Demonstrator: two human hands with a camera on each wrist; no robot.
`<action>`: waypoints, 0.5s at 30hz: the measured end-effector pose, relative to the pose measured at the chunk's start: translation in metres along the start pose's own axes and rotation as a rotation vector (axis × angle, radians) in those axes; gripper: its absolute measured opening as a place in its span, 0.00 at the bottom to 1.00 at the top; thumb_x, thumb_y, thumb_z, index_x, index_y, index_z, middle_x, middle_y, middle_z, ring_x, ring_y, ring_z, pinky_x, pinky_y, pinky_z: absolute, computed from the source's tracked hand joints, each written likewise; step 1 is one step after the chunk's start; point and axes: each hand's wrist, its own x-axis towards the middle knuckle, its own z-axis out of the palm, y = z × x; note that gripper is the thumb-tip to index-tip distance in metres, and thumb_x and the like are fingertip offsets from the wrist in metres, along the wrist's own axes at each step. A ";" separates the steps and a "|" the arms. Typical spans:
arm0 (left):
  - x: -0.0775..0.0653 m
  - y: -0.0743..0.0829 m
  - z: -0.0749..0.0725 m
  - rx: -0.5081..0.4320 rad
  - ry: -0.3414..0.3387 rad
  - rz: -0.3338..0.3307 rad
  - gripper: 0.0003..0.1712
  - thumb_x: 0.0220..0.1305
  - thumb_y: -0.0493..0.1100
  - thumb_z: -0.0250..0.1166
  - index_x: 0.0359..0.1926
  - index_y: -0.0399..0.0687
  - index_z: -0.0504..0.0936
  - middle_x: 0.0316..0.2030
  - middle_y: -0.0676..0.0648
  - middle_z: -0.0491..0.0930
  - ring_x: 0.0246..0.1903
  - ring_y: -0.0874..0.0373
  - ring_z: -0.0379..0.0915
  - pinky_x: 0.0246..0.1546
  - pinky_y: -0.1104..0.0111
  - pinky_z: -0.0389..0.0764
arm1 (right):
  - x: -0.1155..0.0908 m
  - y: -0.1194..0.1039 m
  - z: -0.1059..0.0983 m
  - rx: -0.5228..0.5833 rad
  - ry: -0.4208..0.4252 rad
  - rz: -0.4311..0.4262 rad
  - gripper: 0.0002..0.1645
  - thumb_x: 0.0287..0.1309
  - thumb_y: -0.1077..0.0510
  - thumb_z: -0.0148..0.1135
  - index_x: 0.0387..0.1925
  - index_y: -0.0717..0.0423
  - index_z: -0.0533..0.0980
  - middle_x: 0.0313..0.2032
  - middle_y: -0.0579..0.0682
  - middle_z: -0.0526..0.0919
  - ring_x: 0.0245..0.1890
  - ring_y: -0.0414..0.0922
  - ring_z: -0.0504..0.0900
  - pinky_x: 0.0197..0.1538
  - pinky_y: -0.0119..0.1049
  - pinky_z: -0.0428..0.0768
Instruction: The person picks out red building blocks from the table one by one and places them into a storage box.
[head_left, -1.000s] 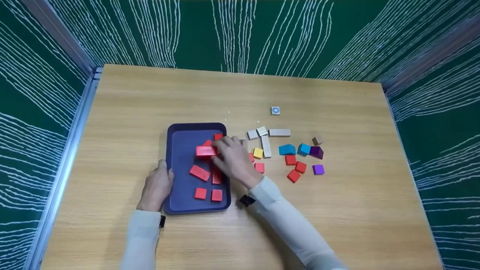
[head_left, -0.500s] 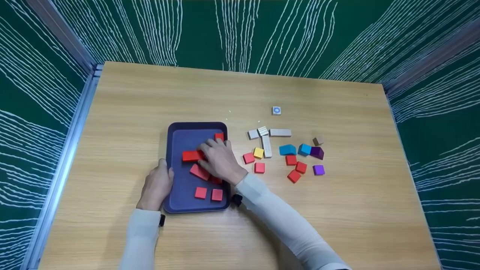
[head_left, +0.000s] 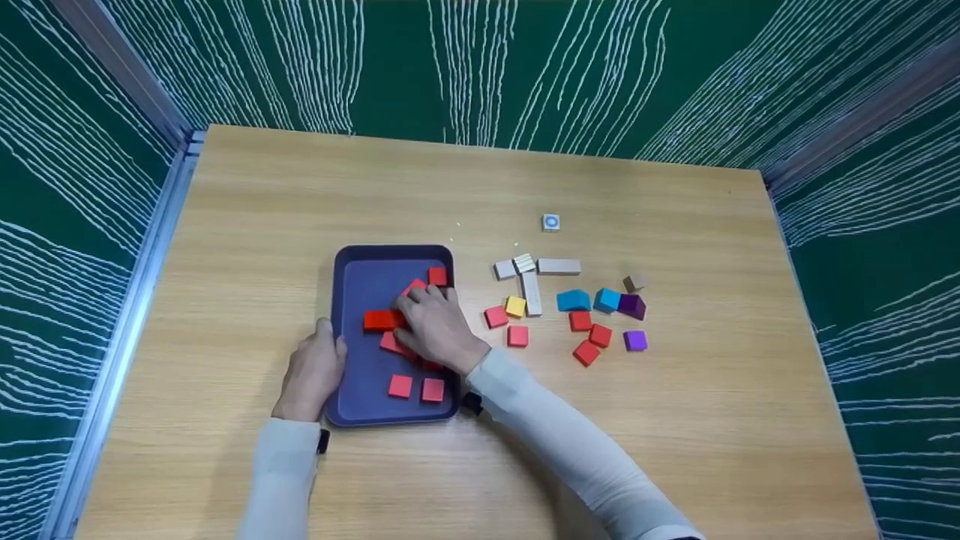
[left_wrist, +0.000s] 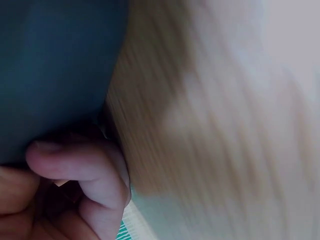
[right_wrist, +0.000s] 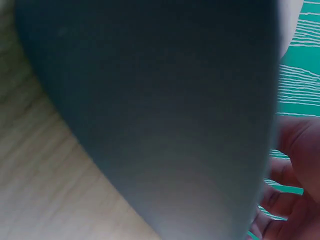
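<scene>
My left hand (head_left: 311, 371) grips the left side of a dark blue tray (head_left: 356, 281), its thumb at the rim. In the left wrist view, the curled fingers (left_wrist: 80, 165) meet the tray's outer wall. Over the middle of the tray, my right hand (head_left: 441, 330) holds a bright red block (head_left: 379, 321) that sticks out leftward from under the fingers. Other red blocks lie around it: a slanted one (head_left: 394, 343), a far one (head_left: 436, 276) and two near cubes, left (head_left: 400, 386) and right (head_left: 432, 390). The tray wall (right_wrist: 165, 100) hides most of the right wrist view.
Right of the tray lie red cubes (head_left: 517, 336), a yellow cube (head_left: 515, 306) and pale blocks (head_left: 559, 267). Farther right are blue blocks (head_left: 574, 301), purple blocks (head_left: 635, 341) and more red cubes (head_left: 586, 352). A patterned cube (head_left: 551, 222) sits farther back on the wooden table (head_left: 675, 435).
My right hand has carried the red block leftward across the tray, then slightly toward me. The left hand and the tray have stayed in place.
</scene>
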 end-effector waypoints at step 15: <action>0.000 0.001 0.000 0.001 -0.020 -0.017 0.13 0.77 0.42 0.49 0.52 0.34 0.65 0.33 0.35 0.76 0.29 0.44 0.75 0.26 0.54 0.75 | -0.017 0.016 -0.018 0.123 0.111 0.020 0.19 0.63 0.49 0.68 0.52 0.52 0.80 0.42 0.49 0.81 0.42 0.49 0.75 0.45 0.47 0.68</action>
